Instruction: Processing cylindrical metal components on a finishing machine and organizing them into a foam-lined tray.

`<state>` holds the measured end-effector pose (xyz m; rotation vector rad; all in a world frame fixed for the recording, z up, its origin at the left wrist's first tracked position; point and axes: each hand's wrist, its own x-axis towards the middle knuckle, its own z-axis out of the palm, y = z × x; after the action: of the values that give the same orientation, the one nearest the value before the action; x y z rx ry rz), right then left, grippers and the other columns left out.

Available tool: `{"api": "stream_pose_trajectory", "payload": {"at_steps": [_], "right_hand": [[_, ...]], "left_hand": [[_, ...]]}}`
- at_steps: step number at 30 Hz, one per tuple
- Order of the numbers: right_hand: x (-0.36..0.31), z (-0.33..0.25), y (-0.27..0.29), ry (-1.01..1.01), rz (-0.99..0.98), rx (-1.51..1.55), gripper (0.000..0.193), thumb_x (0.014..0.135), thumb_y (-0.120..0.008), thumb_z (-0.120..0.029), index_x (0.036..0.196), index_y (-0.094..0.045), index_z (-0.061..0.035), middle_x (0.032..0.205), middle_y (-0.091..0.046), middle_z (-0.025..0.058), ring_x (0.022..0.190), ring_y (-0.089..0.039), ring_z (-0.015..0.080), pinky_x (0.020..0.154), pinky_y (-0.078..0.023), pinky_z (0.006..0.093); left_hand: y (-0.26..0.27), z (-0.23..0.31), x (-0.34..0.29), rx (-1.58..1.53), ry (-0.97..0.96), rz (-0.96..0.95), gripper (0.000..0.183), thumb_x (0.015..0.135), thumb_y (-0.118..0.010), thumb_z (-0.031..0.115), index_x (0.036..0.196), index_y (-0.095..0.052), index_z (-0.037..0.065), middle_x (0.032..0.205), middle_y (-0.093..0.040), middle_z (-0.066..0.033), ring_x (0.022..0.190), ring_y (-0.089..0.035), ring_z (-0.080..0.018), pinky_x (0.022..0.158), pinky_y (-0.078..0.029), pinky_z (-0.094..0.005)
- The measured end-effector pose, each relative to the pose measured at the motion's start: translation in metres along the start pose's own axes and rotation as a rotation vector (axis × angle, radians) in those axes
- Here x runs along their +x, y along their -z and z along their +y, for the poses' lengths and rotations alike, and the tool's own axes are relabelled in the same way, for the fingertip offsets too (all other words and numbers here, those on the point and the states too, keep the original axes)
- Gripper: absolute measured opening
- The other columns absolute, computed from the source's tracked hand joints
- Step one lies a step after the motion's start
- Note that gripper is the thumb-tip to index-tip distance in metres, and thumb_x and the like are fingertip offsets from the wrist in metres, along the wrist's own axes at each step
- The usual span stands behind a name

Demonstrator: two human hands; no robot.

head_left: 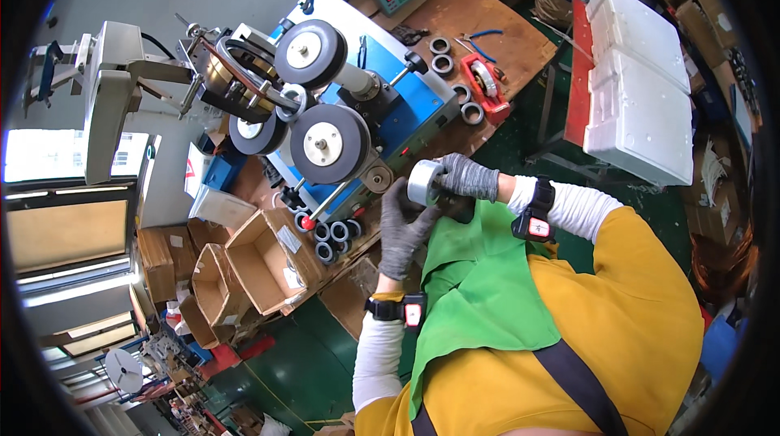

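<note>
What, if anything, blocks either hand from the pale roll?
Nothing visible. The right hand holds the pale roll; the left hand is right beside it, no other object between.

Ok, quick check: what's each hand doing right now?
Left hand: open, fingers spread beside the pale roll; whether it bears any weight can't be told.
Right hand: closed, holding the pale roll.

Blocked ahead-left of left hand (404, 231) by black wheel (327, 146), left by open carton (258, 253). Passable right above floor (522, 137), up to foam boxes (638, 115).
</note>
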<state>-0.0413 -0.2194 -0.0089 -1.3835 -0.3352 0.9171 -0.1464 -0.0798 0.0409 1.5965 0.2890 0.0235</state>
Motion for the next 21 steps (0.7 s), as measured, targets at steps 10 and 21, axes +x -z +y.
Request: {"api": "stream_pose_trajectory", "payload": {"at_steps": [10, 21], "right_hand": [[-0.022, 0.018, 0.061, -0.06, -0.243, -0.305, 0.035, 0.08, -0.06, -0.025, 0.107, -0.056, -0.0036, 0.084, -0.063, 0.0083, 0.068, -0.061, 0.0158, 0.062, -0.05, 0.0295], [0.031, 0.116, 0.221, -0.325, 0.783, -0.852, 0.045, 0.075, -0.056, -0.032, 0.116, -0.051, -0.0158, 0.11, -0.055, 0.0164, 0.102, -0.05, 0.0343, 0.09, -0.039, 0.0394]], "left_hand": [[-0.002, -0.019, 0.0, 0.159, 0.235, 0.127, 0.037, 0.072, -0.069, 0.025, 0.096, -0.055, 0.0, 0.087, -0.06, -0.0071, 0.076, -0.055, -0.0118, 0.068, -0.045, -0.0264], [0.015, -0.052, -0.05, 0.236, 0.396, 0.19, 0.036, 0.076, -0.061, 0.014, 0.107, -0.053, -0.002, 0.094, -0.059, -0.0088, 0.08, -0.057, -0.0151, 0.063, -0.051, -0.0274]]}}
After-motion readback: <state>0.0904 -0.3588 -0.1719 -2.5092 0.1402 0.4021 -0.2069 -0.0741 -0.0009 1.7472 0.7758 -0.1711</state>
